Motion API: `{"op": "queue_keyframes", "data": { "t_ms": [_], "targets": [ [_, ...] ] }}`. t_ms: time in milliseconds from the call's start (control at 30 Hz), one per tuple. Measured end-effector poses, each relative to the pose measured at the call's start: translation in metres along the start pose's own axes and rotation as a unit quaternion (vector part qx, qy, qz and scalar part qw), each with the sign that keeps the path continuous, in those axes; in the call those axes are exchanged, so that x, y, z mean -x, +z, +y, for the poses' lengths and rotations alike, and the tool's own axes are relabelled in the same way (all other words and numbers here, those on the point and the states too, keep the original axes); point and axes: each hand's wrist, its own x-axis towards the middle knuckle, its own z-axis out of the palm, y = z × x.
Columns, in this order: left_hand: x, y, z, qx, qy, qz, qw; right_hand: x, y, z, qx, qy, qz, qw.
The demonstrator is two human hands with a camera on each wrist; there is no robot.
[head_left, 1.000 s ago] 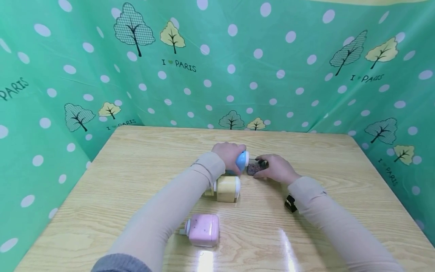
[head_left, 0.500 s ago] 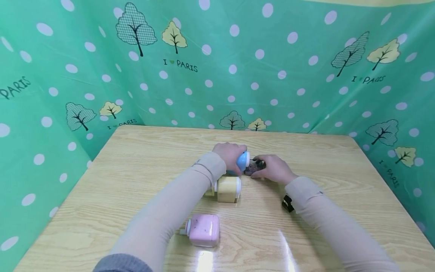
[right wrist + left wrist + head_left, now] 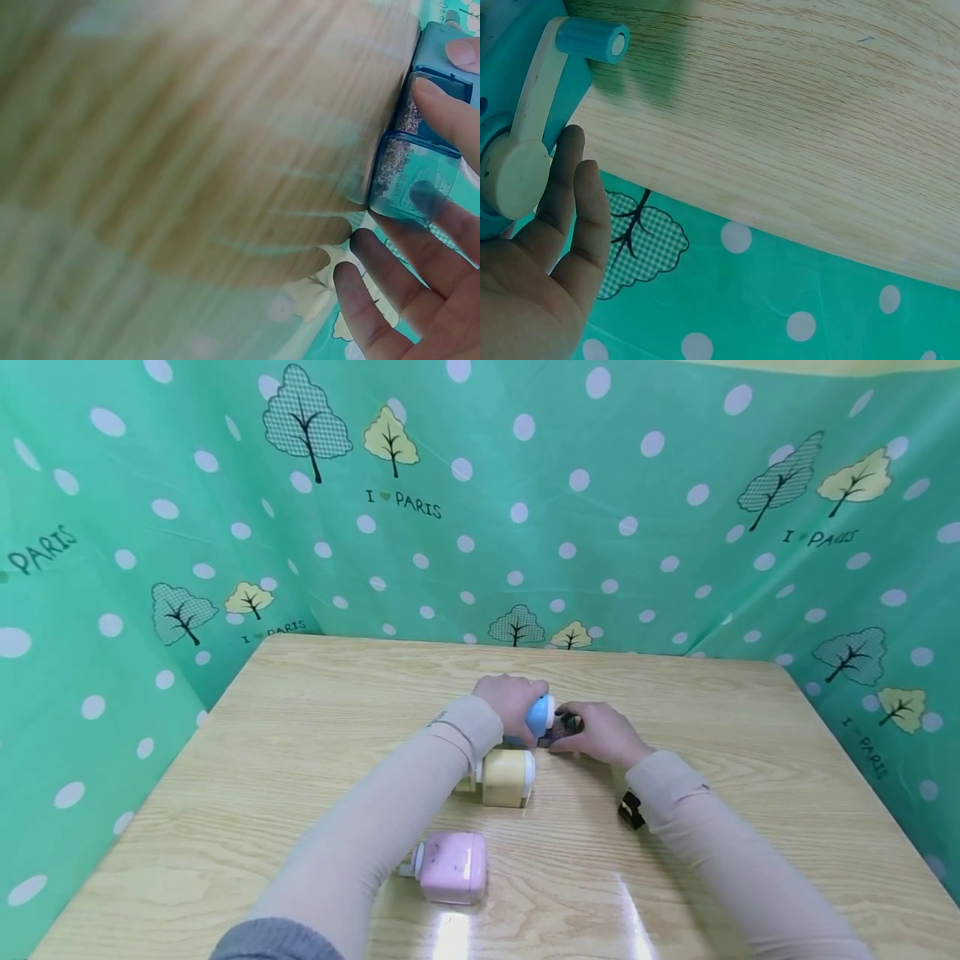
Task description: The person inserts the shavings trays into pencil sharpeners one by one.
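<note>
Since a second ago, right hand (image 3: 603,735) has slid the shavings drawer (image 3: 412,180) against the blue sharpener (image 3: 536,717), pinching it. Left hand (image 3: 510,702) grips the sharpener mid-table (image 3: 315,727). Yellow sharpener (image 3: 506,777) and pink sharpener (image 3: 452,867) lie nearer.

In the head view the left hand (image 3: 512,703) covers most of the blue sharpener (image 3: 537,717), and the right hand (image 3: 600,733) hides much of the clear shavings drawer (image 3: 558,729). The left wrist view cuts the sharpener off at its edge beside the palm. The tabletop (image 3: 195,165) beside the right hand's fingers is blurred.
</note>
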Motion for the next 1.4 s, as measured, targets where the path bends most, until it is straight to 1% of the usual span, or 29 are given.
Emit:
{"op": "queue_keyframes", "data": {
  "t_ms": [333, 967, 1400],
  "targets": [
    [0.0053, -0.0041, 0.0030, -0.001, -0.003, -0.002, 1.0000, 0.0006, 0.0020, 0.0024, 0.000, -0.009, 0.007, 1.000],
    [0.0022, -0.0025, 0.0027, 0.000, -0.004, -0.002, 1.0000, -0.0003, 0.0016, 0.0042, -0.020, -0.008, 0.006, 1.000],
    [0.0027, -0.0024, 0.0027, 0.002, -0.003, -0.003, 1.0000, -0.0007, 0.0010, 0.0021, -0.034, -0.005, 0.001, 0.999]
  ]
}}
